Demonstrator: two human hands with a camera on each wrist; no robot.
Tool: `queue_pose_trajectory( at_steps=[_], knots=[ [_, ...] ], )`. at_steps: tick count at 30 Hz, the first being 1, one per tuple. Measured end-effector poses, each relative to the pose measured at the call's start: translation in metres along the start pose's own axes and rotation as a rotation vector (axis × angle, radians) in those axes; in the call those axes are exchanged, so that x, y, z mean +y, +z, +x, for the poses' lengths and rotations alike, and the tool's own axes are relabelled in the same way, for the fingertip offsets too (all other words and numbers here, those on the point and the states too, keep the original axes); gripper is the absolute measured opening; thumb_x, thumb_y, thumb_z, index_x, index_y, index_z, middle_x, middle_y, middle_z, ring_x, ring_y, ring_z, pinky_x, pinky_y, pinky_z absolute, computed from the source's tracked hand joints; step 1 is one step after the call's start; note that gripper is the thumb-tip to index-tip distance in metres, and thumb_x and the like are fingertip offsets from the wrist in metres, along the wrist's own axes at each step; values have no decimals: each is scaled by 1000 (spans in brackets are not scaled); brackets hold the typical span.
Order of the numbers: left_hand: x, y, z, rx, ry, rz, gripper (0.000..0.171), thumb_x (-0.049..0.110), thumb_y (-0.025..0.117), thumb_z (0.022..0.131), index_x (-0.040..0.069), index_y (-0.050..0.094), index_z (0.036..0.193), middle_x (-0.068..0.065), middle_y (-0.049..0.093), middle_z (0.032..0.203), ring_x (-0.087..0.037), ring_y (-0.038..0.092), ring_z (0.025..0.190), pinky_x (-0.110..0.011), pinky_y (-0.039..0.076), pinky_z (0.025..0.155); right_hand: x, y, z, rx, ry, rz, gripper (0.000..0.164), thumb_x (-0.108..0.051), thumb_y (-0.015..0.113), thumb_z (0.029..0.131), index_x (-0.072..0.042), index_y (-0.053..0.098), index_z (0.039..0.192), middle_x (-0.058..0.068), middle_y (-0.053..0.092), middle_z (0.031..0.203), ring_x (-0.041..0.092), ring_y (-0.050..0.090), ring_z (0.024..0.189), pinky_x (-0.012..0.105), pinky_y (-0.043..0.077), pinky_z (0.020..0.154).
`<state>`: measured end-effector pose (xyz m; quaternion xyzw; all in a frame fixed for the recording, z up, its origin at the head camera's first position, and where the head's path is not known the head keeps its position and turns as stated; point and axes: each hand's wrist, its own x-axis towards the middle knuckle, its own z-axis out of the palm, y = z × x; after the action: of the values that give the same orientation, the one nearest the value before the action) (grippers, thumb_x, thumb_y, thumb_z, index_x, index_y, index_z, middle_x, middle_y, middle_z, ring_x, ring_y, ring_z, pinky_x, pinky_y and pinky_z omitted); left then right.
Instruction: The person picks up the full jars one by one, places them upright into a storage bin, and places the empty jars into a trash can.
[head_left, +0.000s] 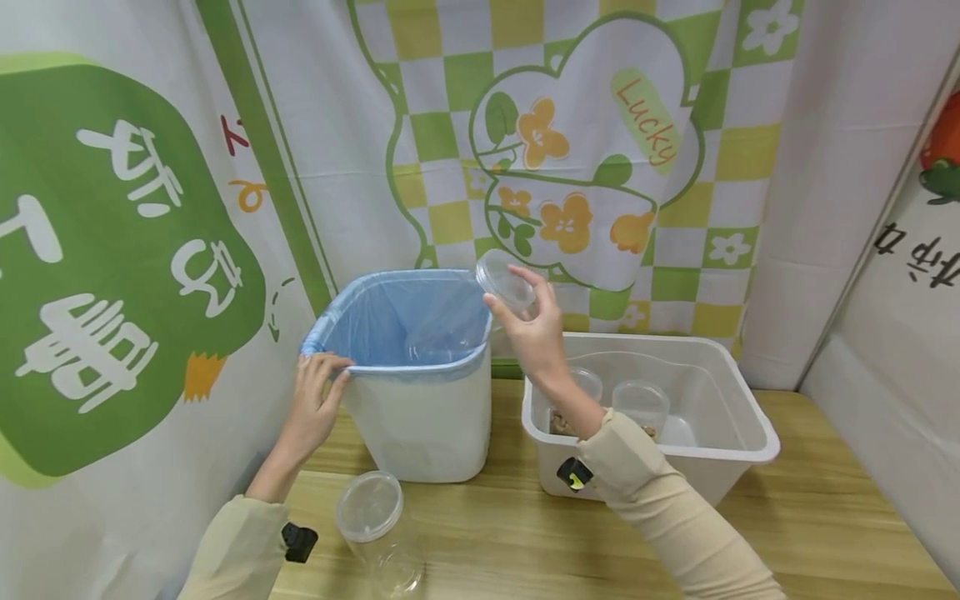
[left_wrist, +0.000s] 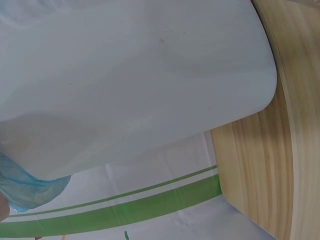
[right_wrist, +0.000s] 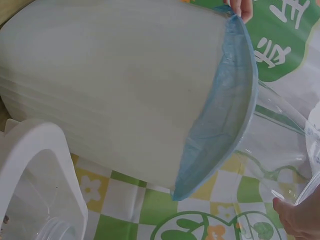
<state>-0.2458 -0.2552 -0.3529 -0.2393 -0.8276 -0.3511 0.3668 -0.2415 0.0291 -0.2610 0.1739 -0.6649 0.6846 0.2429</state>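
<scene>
My right hand (head_left: 534, 329) grips one end of a clear plastic jar (head_left: 501, 279), raised at the right side of a white trash can (head_left: 420, 429). The jar is tilted, its see-through body reaching over the can's opening; in the right wrist view, the jar (right_wrist: 280, 145) overlaps the can's rim. A blue bag (head_left: 390, 308) lines the can and folds over its rim. My left hand (head_left: 315, 396) holds the rim at the front left corner, thumb on the outside. In the left wrist view, the can's wall (left_wrist: 140, 80) fills most of the picture.
Another clear jar (head_left: 371, 517) with a lid stands on the wooden table (head_left: 480, 533), in front of the trash can. A white tub (head_left: 720, 400) to the right contains clear jars (head_left: 641, 404) and some brown bits. Printed cloth (head_left: 450, 142) hangs behind.
</scene>
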Motion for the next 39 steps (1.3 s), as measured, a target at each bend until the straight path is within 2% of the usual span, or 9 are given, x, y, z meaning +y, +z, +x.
queue_pose_trajectory(
  at_steps=[3, 6, 8, 11, 16, 19, 24, 32, 39],
  knots=[
    [0, 0, 0, 2, 2, 1, 11, -7, 48, 83, -8, 55, 92, -20, 49, 94, -36, 36, 103, -56, 3, 102, 9, 3, 2, -35, -8, -52, 47, -12, 66, 79, -5, 48, 122, 14, 42, 120, 21, 49, 95, 23, 48, 73],
    [-1, 0, 0, 7, 3, 1, 12, -8, 49, 82, -8, 56, 92, -21, 49, 94, -36, 36, 101, -55, 6, 102, 21, 5, 5, -89, -18, -105, 49, -21, 67, 78, -11, 49, 122, 9, 41, 124, 19, 42, 110, 32, 43, 87],
    [-1, 0, 0, 9, 3, 1, 12, -8, 49, 82, -8, 56, 92, -21, 49, 94, -36, 36, 101, -54, 8, 102, 29, 6, 8, -133, -27, -122, 51, -27, 68, 77, -16, 50, 122, 6, 40, 126, 18, 39, 115, 38, 41, 91],
    [-1, 1, 0, 13, 6, -3, 12, -8, 49, 82, -8, 56, 91, -21, 49, 93, -35, 37, 100, -54, 11, 100, 31, 8, 8, -209, -31, -186, 52, -31, 67, 77, -17, 49, 124, 4, 37, 130, 17, 34, 121, 40, 38, 94],
    [-2, 1, -1, 18, 12, -9, 12, -9, 50, 81, -8, 56, 91, -21, 49, 93, -35, 37, 100, -55, 7, 102, 29, 9, 7, -350, 3, -313, 51, -35, 60, 83, -18, 45, 128, 8, 27, 141, 24, 25, 129, 49, 29, 99],
    [-2, 1, 0, 16, 10, -5, 12, -9, 50, 81, -8, 56, 91, -21, 49, 93, -35, 37, 100, -54, 9, 101, 30, 6, 3, -401, 15, -357, 48, -36, 56, 85, -19, 46, 128, 7, 26, 142, 25, 22, 130, 52, 24, 100],
    [-2, 1, 1, 10, 6, -3, 11, -7, 49, 82, -8, 56, 92, -21, 49, 93, -35, 36, 99, -52, 13, 99, 31, -1, -7, -426, -26, -358, 41, -31, 56, 85, -15, 51, 122, 5, 34, 137, 21, 27, 128, 48, 25, 101],
    [-2, 0, 2, 0, 8, 8, 12, -8, 50, 81, -8, 56, 92, -21, 49, 93, -36, 37, 99, -49, 19, 94, 20, -6, -27, -424, -83, -306, 31, -21, 56, 86, -10, 55, 115, 7, 43, 129, 19, 37, 120, 40, 37, 94],
    [-2, 0, 1, -5, -7, 17, 12, -7, 50, 82, -7, 56, 92, -20, 49, 94, -36, 36, 100, -51, 17, 96, 35, -7, -38, -450, -145, -278, 29, -19, 57, 85, -10, 57, 112, 6, 44, 126, 20, 41, 117, 37, 39, 94]
  ],
)
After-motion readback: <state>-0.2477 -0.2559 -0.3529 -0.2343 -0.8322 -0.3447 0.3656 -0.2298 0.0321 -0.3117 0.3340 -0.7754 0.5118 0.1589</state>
